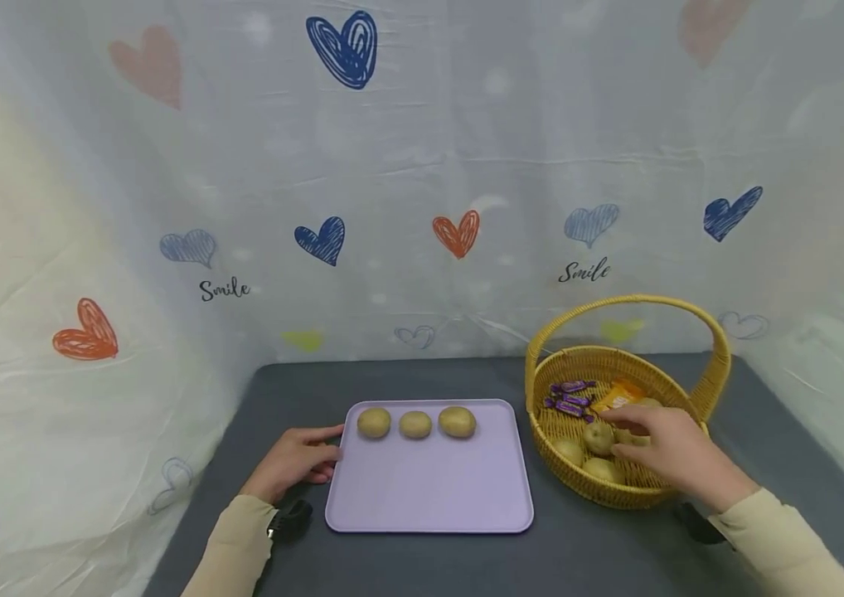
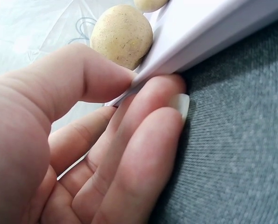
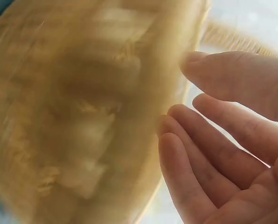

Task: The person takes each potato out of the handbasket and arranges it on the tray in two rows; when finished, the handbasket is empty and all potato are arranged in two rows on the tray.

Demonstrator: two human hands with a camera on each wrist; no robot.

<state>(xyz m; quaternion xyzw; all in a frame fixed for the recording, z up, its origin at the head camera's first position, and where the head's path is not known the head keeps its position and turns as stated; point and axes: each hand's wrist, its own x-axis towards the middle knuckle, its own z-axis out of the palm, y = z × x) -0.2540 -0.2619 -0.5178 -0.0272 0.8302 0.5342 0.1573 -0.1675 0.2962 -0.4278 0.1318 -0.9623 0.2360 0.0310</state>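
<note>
My left hand (image 1: 293,461) pinches the left rim of a pale lilac tray (image 1: 429,493). In the left wrist view its thumb lies against the rim and its fingers are curled against the tray's side. Three potatoes stand in a row along the tray's far side: one on the left (image 1: 373,423), a smaller middle one (image 1: 415,425) and one on the right (image 1: 457,421). My right hand (image 1: 679,452) is over a yellow woven basket (image 1: 564,477), its fingers loosely bent and apart, nothing between them in the right wrist view. Near its fingertips sits a potato (image 1: 599,439).
More potatoes (image 1: 603,471) lie low in the basket, with purple-wrapped candies (image 1: 573,401) and an orange packet (image 1: 619,393) behind. The basket's tall handle (image 1: 634,299) arches over it. A dark grey table (image 1: 303,385) meets a heart-printed curtain (image 1: 392,315) at the back.
</note>
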